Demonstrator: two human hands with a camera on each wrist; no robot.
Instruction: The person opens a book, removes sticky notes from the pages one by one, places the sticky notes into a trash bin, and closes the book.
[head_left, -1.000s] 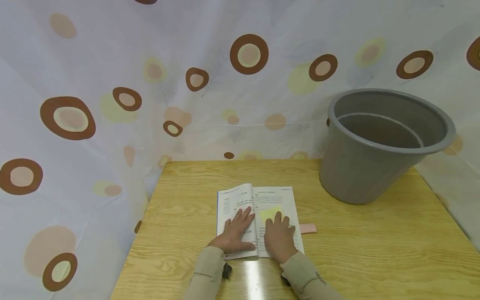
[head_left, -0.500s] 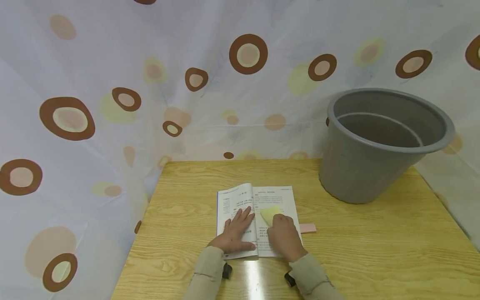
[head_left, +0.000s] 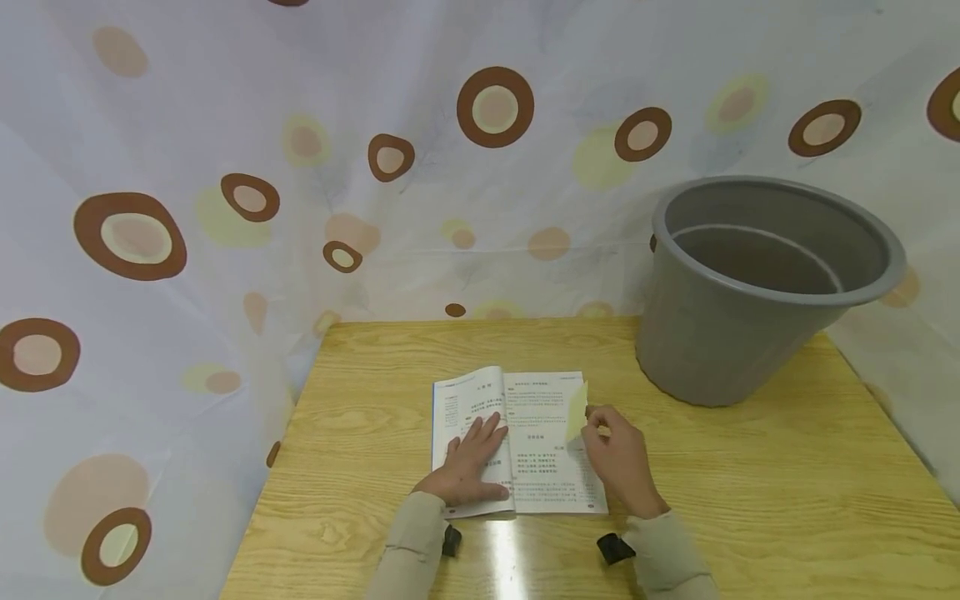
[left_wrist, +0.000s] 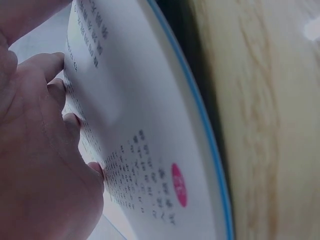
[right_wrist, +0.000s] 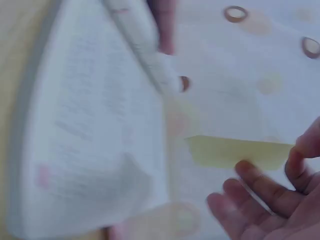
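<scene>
An open book (head_left: pixel 542 479) with printed pages and a blue edge lies on the wooden table. My left hand (head_left: pixel 467 467) rests on its left page, fingers spread; the left wrist view shows the fingertips on the curved page (left_wrist: pixel 135 100). Over the right page's outer edge, my right hand (head_left: pixel 622 458) pinches a yellow sticky note (head_left: pixel 576 414), which stands up off the paper. In the right wrist view the thumb and index finger hold one end of the note (right_wrist: pixel 220 152), and the other fingers are loosely bent. A blurred pink strip (right_wrist: pixel 115 232) shows below the book there.
A large grey bucket (head_left: pixel 720 342) stands at the table's back right. Behind the table (head_left: pixel 375 350) hangs a pale curtain (head_left: pixel 420 217) with brown ring patterns. Black wrist straps (head_left: pixel 616 548) show below the sleeves.
My right hand has peeled the yellow sticky note off the right page and carried it right to the page's edge. The pink strip beside the book is now behind that hand. My left hand stays put.
</scene>
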